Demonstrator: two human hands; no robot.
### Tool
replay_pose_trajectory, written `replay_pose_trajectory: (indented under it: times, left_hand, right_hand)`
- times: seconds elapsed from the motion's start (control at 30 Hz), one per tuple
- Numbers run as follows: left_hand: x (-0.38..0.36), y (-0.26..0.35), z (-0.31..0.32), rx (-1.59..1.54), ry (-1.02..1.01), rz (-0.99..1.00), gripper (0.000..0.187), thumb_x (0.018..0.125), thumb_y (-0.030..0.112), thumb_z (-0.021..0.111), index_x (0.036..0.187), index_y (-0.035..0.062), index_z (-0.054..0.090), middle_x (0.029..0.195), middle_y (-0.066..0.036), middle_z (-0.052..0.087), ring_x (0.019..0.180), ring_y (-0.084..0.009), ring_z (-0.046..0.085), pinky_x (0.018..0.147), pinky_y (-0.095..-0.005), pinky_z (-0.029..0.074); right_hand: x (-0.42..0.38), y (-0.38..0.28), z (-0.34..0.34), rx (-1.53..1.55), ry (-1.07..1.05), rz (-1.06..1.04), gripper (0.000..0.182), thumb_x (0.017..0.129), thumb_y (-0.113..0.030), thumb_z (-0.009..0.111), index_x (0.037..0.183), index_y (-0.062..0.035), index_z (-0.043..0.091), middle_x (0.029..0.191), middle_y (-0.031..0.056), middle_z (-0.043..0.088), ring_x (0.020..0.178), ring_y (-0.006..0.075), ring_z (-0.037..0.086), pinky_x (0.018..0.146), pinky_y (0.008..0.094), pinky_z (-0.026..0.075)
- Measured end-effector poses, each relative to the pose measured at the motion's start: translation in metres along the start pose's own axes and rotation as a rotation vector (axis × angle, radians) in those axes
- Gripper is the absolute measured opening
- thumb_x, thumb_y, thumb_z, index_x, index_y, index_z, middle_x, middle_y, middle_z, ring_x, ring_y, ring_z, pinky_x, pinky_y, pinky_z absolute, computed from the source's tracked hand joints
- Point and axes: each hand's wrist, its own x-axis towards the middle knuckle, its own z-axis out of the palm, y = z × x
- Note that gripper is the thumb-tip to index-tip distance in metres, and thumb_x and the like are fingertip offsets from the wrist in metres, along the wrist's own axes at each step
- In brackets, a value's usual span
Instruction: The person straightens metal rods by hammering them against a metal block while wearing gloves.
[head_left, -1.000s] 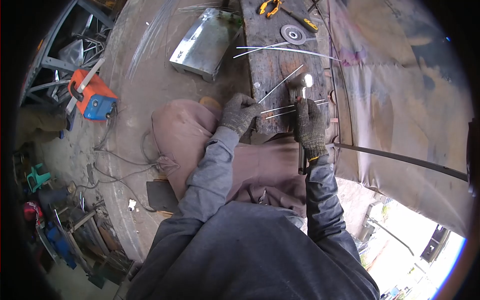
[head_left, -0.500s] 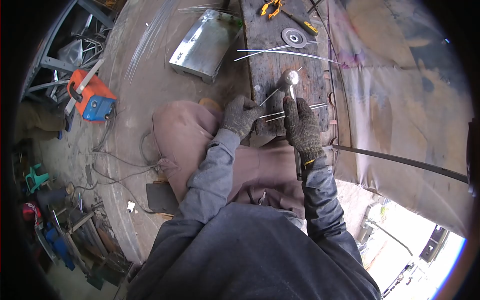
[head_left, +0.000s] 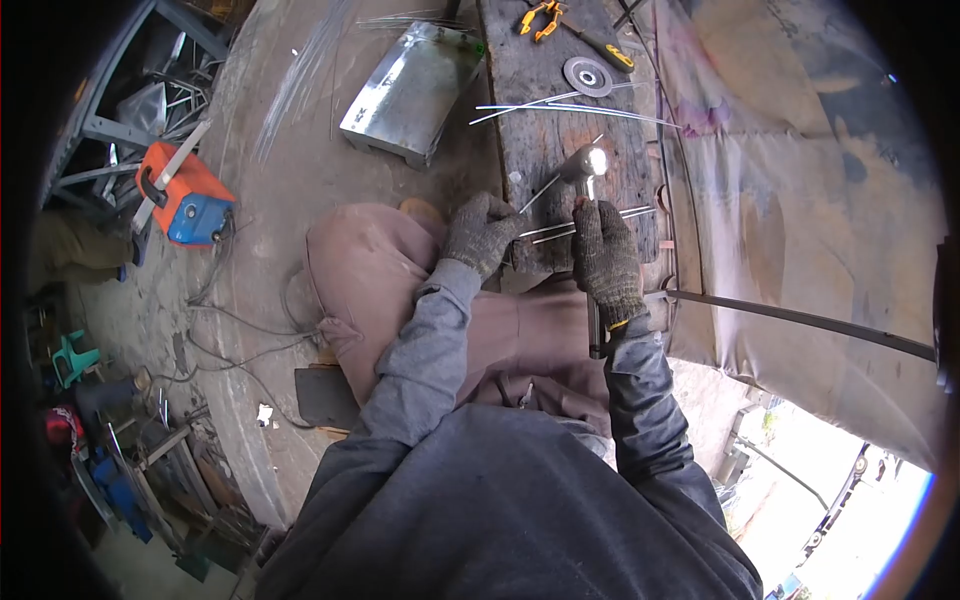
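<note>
In a knitted grey glove, my right hand point(head_left: 607, 262) is wrapped round the handle of a hammer point(head_left: 583, 166), whose shiny metal head is over the dark wooden plank point(head_left: 545, 70). The handle's end sticks out below my wrist. My left hand point(head_left: 479, 234), gloved alike, pinches a thin metal rod point(head_left: 540, 194) at the plank's left edge. From those fingers the rod slants up and right, passing under the hammer head. Several loose rods point(head_left: 556, 237) lie on the wood just below the head.
Further up the plank are more rods point(head_left: 575, 106), a cutting disc point(head_left: 588, 76), a yellow-handled tool point(head_left: 612, 53) and orange pliers point(head_left: 541, 18). A sheet-metal box point(head_left: 410, 92) stands on the floor to the left. An orange-and-blue machine point(head_left: 185, 195) with cables sits farther left. Fabric point(head_left: 790, 220) hangs at right.
The hammer head has shifted slightly and tilted, and my right hand has moved a little down and right with it. My left hand keeps the rod in nearly the same place.
</note>
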Motion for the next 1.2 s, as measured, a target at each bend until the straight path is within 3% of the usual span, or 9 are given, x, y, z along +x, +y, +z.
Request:
replay_pose_trajectory:
  times: [0.07,0.17,0.4,0.47,0.53,0.67,0.97,1.07,1.2]
  left_hand:
    - [-0.001,-0.007,0.004,-0.025,0.011,0.027,0.026,0.083,0.018,0.082,0.097,0.0022,0.068,0.092,-0.01,0.071,0.083,-0.0179,0.067,0.076,-0.0331,0.054]
    - [-0.016,0.017,0.009,-0.057,0.122,0.153,0.022,0.086,0.013,0.079,0.1,0.0027,0.066,0.091,-0.008,0.07,0.082,-0.0155,0.067,0.075,-0.0317,0.054]
    - [-0.039,0.094,0.013,0.027,0.305,0.599,0.019,0.088,0.008,0.077,0.103,0.0034,0.066,0.095,-0.007,0.069,0.082,-0.0165,0.069,0.075,-0.0335,0.057]
    - [-0.039,0.106,0.019,0.091,0.309,0.692,0.022,0.088,0.01,0.077,0.105,0.0034,0.066,0.095,-0.008,0.069,0.081,-0.0183,0.07,0.074,-0.0342,0.057]
    - [-0.04,0.113,0.03,0.157,0.316,0.781,0.024,0.088,0.011,0.077,0.108,0.0034,0.065,0.096,-0.009,0.069,0.08,-0.0202,0.071,0.074,-0.0348,0.057]
    - [-0.039,0.116,0.045,0.141,0.296,0.781,0.039,0.085,0.014,0.081,0.117,0.0041,0.06,0.097,-0.011,0.069,0.082,-0.0215,0.072,0.073,-0.0369,0.058]
    - [-0.036,0.126,0.043,-0.02,0.227,0.659,0.041,0.083,0.013,0.077,0.119,0.0025,0.059,0.1,-0.017,0.067,0.091,-0.0365,0.067,0.082,-0.0457,0.054]
    - [-0.035,0.127,0.043,0.084,0.304,0.712,0.045,0.085,0.014,0.079,0.123,0.0038,0.057,0.099,-0.012,0.069,0.085,-0.0209,0.073,0.073,-0.0359,0.059]
    - [-0.036,0.13,0.042,0.044,0.232,0.683,0.048,0.082,0.012,0.075,0.125,0.0029,0.056,0.118,-0.02,0.066,0.103,-0.0387,0.067,0.09,-0.0471,0.054]
  right_hand:
    - [0.002,0.023,0.009,-0.14,0.331,-0.458,0.043,0.105,-0.041,0.051,0.102,-0.0002,0.064,0.087,0.0244,0.065,0.083,0.0437,0.064,0.074,0.0492,0.049]
    - [0.011,0.019,-0.009,-0.048,0.12,0.057,0.04,0.105,-0.036,0.052,0.107,0.0012,0.064,0.089,0.0268,0.065,0.087,0.0451,0.064,0.079,0.0504,0.049]
    - [0.017,0.064,-0.004,-0.192,0.215,-0.27,0.043,0.106,-0.039,0.05,0.11,0.0015,0.064,0.092,0.0276,0.065,0.096,0.048,0.062,0.085,0.0539,0.046]
    - [0.012,0.06,-0.002,-0.243,0.273,-0.39,0.038,0.106,-0.035,0.053,0.109,0.0004,0.065,0.086,0.0202,0.066,0.087,0.0381,0.066,0.08,0.049,0.049]
    - [0.01,0.044,-0.005,0.204,0.106,0.023,0.041,0.107,-0.038,0.051,0.106,0.0002,0.064,0.083,0.0121,0.065,0.079,0.0237,0.065,0.074,0.0422,0.05]
    - [0.017,0.068,0.007,0.388,0.13,-0.141,0.041,0.108,-0.038,0.049,0.102,0.0004,0.064,0.08,0.0075,0.064,0.074,0.0154,0.059,0.068,0.0373,0.048]
    - [0.022,0.078,0.003,0.098,0.131,-0.195,0.048,0.108,-0.042,0.045,0.104,0.0017,0.066,0.083,0.0178,0.066,0.076,0.0304,0.061,0.075,0.0433,0.048]
    - [0.016,0.066,0.002,0.2,0.18,-0.152,0.047,0.108,-0.04,0.046,0.107,0.0013,0.067,0.086,0.0182,0.068,0.079,0.0299,0.064,0.076,0.0424,0.049]
    - [0.011,0.055,0.0,0.131,0.213,-0.193,0.046,0.108,-0.039,0.046,0.111,0.0011,0.067,0.09,0.019,0.068,0.084,0.0302,0.065,0.08,0.0414,0.05]
